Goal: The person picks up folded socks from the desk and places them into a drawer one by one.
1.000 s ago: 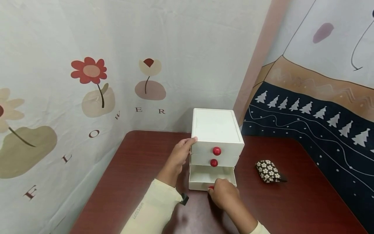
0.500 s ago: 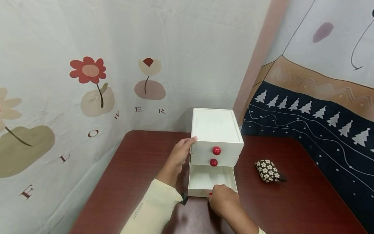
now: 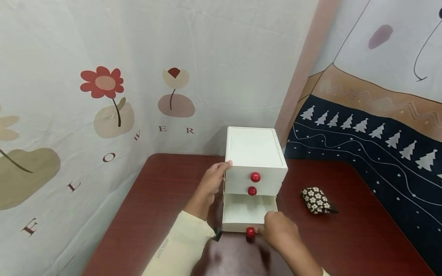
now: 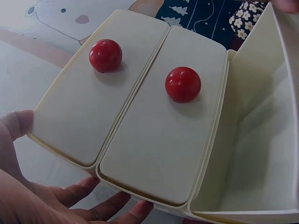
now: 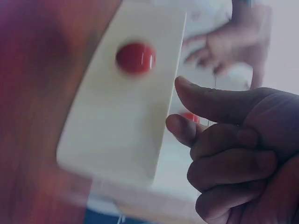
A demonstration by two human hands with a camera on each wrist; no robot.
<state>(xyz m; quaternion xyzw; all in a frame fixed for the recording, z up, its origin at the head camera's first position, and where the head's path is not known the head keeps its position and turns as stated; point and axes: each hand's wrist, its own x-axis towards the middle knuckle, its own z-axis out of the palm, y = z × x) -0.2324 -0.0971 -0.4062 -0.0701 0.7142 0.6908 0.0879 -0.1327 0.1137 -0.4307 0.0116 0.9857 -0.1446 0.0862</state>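
A small white drawer cabinet [image 3: 255, 147] with round red knobs stands on the table. Its bottom drawer [image 3: 235, 227] is pulled out, and the inside shows bare; the two drawers above are closed. My left hand [image 3: 210, 186] rests against the cabinet's left side. In the left wrist view its thumb touches the front corner of the top drawer [image 4: 84, 102], and its fingers spread along the side. My right hand [image 3: 281, 232] is just right of the bottom drawer's red knob [image 3: 250, 232], holding nothing. Its thumb and index finger are apart, the other fingers curled in.
A black pouch with white flowers [image 3: 315, 200] lies on the dark red table [image 3: 165, 191], right of the cabinet. Behind the table hang a pale flower-printed cloth [image 3: 214, 69] and a dark blue tree-printed one [image 3: 345, 142].
The bottom drawer has come further out toward me, pulled by its knob. My right hand has then let go of the knob and moved right. The left hand stays at the cabinet's side.
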